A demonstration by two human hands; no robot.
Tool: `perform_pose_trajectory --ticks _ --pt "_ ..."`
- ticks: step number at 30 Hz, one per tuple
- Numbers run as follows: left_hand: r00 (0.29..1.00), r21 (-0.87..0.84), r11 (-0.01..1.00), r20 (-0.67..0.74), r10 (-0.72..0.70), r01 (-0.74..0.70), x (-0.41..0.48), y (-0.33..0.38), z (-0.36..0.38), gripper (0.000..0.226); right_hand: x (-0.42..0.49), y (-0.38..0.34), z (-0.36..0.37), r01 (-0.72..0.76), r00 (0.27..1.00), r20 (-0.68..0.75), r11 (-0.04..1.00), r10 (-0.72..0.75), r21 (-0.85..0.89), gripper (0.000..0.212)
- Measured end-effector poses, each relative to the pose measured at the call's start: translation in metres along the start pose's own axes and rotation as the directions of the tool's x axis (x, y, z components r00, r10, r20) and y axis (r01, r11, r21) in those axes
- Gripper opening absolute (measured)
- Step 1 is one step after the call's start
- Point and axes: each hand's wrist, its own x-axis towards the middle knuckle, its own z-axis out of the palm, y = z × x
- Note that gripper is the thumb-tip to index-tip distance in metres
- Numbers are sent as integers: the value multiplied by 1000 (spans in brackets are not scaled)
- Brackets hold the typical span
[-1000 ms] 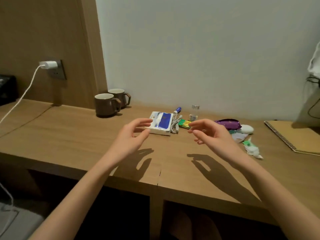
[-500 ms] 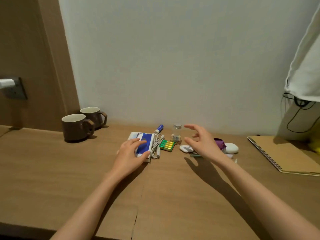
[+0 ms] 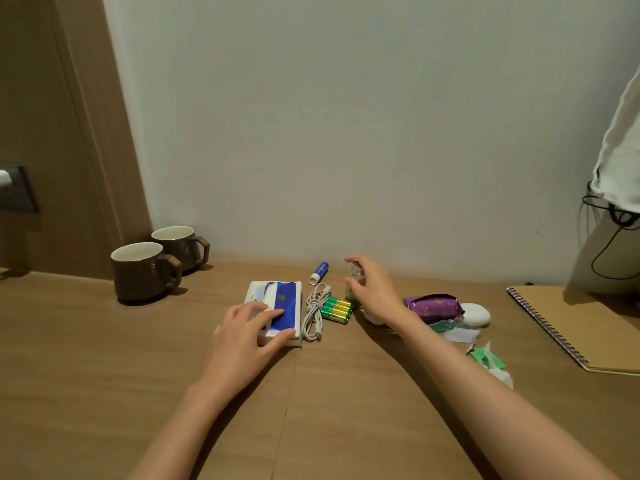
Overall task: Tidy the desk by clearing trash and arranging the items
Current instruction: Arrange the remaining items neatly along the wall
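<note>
Two brown mugs (image 3: 136, 271) are standing at far left of the tabletop (image 3: 86, 375). Left grip (image 3: 244, 337) is lying released, fingers flat, on the white-and-blue box (image 3: 287, 303). Just right of the box, a coiled white cable (image 3: 313, 313) and green batteries (image 3: 336, 309) are lying side by side. Right grip (image 3: 374, 289) is curving round the small capped bottle (image 3: 357, 271), which is standing near the wall; clenched on it or not, cannot tell. Purple wrapper (image 3: 433, 304) and green-white scraps (image 3: 488, 358) are lying further right, with a spiral notebook (image 3: 571, 323) beyond them.
</note>
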Motion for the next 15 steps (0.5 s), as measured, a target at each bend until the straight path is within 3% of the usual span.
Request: perform_pose_trajectory --ticks 3,11,15 --pt "1000 21 1000 -26 -15 15 1 1 1 55 -3 8 -10 -12 1000 -12 999 12 -40 41" --pt "999 35 998 -30 -45 46 -1 4 -2 52 -21 32 -46 -70 997 -42 991 66 -115 30" --pt "997 -43 997 -51 -60 58 -4 5 -6 43 -32 37 -59 -120 992 -62 979 111 -165 31"
